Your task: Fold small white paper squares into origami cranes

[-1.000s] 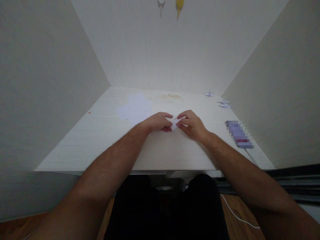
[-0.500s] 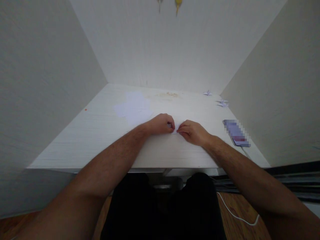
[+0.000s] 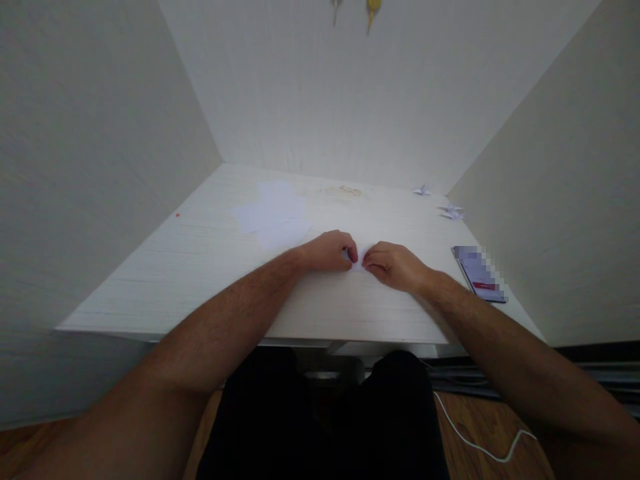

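Since fingers (image 3: pixel 375 256) hide the paper (image 3: pixel 359 261) (mostly), heading and long axis are unclear.

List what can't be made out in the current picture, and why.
All in the head view:
- Folds of the small paper: too small, and partly covered by the left hand and right hand.
- Phone screen: hidden by pixel blocks.
- Tops of the yellow item and pale item on the wall: cut off by the upper edge.
- Brown patch on the desk: too small and blurred to identify.

Small white paper (image 3: pixel 359 259), pinched between fingers (image 3: pixel 375 257)
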`<state>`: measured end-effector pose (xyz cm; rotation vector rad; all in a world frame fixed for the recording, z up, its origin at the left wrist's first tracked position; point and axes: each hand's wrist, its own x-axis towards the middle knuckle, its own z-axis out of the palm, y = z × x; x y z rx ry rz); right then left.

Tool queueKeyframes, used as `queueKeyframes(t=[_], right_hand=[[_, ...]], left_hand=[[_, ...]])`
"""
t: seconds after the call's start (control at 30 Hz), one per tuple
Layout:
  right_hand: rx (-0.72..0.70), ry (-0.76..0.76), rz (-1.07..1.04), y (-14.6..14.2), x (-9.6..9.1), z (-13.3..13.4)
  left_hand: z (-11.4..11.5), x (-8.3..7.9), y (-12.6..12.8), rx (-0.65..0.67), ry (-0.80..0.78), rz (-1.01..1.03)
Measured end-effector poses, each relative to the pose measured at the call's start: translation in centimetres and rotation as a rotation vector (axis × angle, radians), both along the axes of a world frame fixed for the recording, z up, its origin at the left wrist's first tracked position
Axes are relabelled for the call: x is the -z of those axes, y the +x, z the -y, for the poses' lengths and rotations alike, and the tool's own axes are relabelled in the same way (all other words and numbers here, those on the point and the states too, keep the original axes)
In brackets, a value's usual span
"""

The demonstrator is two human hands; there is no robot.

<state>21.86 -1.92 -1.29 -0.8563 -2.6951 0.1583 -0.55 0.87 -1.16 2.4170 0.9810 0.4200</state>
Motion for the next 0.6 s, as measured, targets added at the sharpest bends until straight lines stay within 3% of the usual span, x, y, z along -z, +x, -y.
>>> queueKeyframes(t=[0.2,0.4,0.6], right_hand=[[0.001,-0.107,-0.075,-0.1,-0.3,-0.6],[0.184,-0.344,-0.145,-0.8,-0.1,-1.4],[0.331,-0.540,-0.090,-1.8,-0.5,-2.6]], left_hand=[[0.2,0.1,0.3,-0.041,0.006,-0.021],[0.9,-0.8,0.5,-0.123,-0.017,-0.090],[0.8,-0.5,0.5,-0.121,0.013,-0.100]])
